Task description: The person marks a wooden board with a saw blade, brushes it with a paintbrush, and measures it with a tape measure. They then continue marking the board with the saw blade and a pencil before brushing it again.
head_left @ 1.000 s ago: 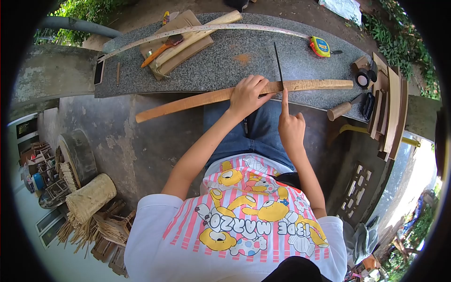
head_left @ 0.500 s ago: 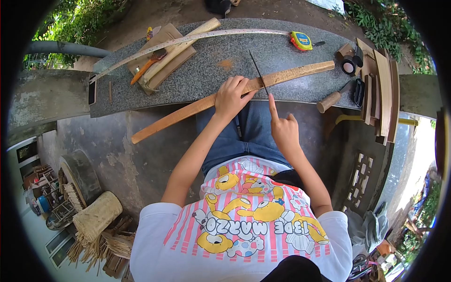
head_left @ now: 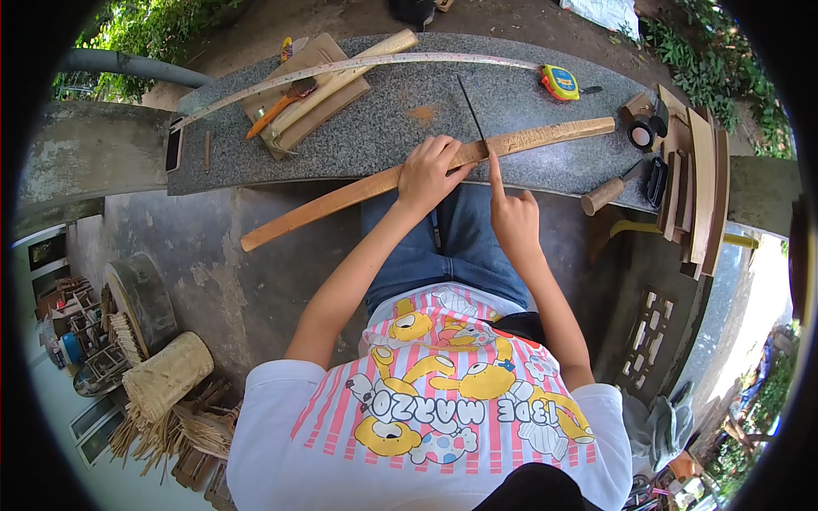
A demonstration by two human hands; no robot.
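A long, narrow wooden strip (head_left: 324, 204) lies slantwise over the front edge of the stone table, its left end jutting out past the edge. My left hand (head_left: 428, 177) presses down on the strip and grips it, thumb toward the blade. Across the strip, just right of that thumb, stands a thin dark saw (head_left: 471, 106), seen nearly edge-on. My right hand (head_left: 514, 220) is closed around its handle, which the fingers hide, with the index finger stretched along the blade. Some sawdust (head_left: 421, 113) lies on the table beyond the strip.
A tape measure (head_left: 560, 83) has its tape drawn out leftward to a phone (head_left: 174, 148). Boards and an orange-handled tool (head_left: 271, 116) lie back left. At right are a wooden-handled tool (head_left: 603, 198), a round dark object (head_left: 641, 134) and stacked wood pieces (head_left: 700, 183).
My right hand has pushed the saw forward, so the fingertip is now close against the strip. My left hand keeps its hold on the strip. The view has shifted slightly.
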